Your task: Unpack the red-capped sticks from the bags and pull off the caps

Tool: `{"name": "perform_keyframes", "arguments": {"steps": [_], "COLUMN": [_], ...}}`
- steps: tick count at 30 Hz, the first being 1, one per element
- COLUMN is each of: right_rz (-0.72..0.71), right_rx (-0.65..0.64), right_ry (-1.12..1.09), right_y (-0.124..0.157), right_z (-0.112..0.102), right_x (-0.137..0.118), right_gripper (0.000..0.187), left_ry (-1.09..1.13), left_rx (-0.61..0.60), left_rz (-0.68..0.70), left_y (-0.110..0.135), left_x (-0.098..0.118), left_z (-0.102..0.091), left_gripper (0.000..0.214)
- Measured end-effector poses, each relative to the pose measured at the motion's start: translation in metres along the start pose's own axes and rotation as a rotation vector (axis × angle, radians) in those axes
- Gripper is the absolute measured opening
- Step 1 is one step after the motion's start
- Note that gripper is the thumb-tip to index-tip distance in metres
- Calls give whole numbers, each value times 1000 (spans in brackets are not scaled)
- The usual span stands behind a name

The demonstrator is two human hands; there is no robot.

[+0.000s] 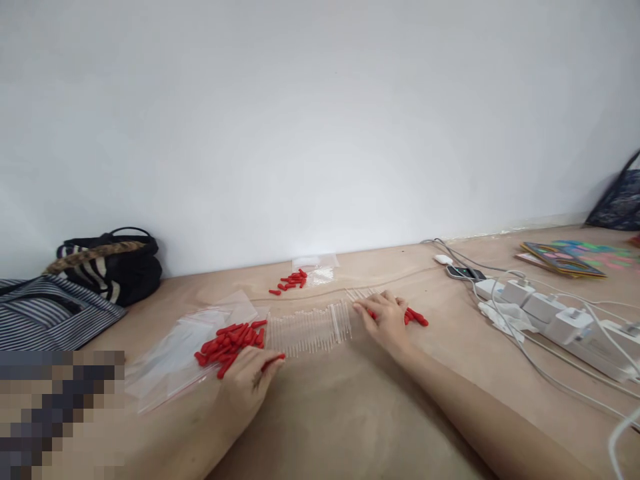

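Observation:
My left hand (245, 380) has its thumb and fingers closed on a red dropper bulb (275, 358), low beside a heap of red bulbs (235, 342). To its right, a row of thin clear tubes (305, 331) lies side by side on the table. My right hand (387, 321) rests past the right end of that row, fingers curled down over several red bulbs (416, 317) that show between and beyond them. More clear tubes (361, 293) stick out behind its fingertips. What the right fingertips grip is hidden.
Clear zip bags (175, 350) lie at left. Another bag (320, 270) and a few red bulbs (291, 280) lie near the wall. At right are a power strip with chargers (555, 313), cables and a phone (465, 273). Bags (127, 267) stand far left; colourful cards (563, 259) lie far right.

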State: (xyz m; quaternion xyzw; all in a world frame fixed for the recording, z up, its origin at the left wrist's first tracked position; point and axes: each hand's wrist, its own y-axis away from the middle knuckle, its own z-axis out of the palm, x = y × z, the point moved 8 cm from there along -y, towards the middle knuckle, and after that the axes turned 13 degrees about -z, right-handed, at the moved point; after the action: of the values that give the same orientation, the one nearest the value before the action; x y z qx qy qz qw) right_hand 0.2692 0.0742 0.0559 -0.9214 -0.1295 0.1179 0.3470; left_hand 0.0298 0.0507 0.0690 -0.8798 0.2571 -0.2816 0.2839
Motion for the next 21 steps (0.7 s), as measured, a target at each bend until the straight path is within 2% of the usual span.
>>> {"name": "perform_keyframes", "arguments": {"steps": [2, 5, 8, 13, 18, 21], "right_rz": [248, 360, 363, 342, 308, 291], "right_rx": [-132, -324, -393, -405, -407, -398], "right_ry": [-6, 46, 104, 129, 133, 130], "right_y": [-4, -9, -11, -11, -11, -11], "right_z": [12, 33, 45, 52, 52, 50], "right_x": [19, 23, 21, 18, 14, 13], "right_gripper": [28, 30, 31, 28, 29, 30], "left_ry": [-59, -156, -217, -206, -114, -171], "left_rx": [32, 85, 97, -22, -46, -71], "left_rz": [-75, -193, -295, -510, -661, -777], "left_y": [-11, -27, -38, -37, -26, -20], "left_x": [-18, -46, -73, -113, -134, -147], "left_z": [-14, -33, -48, -57, -63, -72], "left_gripper": [20, 26, 31, 34, 31, 28]}}
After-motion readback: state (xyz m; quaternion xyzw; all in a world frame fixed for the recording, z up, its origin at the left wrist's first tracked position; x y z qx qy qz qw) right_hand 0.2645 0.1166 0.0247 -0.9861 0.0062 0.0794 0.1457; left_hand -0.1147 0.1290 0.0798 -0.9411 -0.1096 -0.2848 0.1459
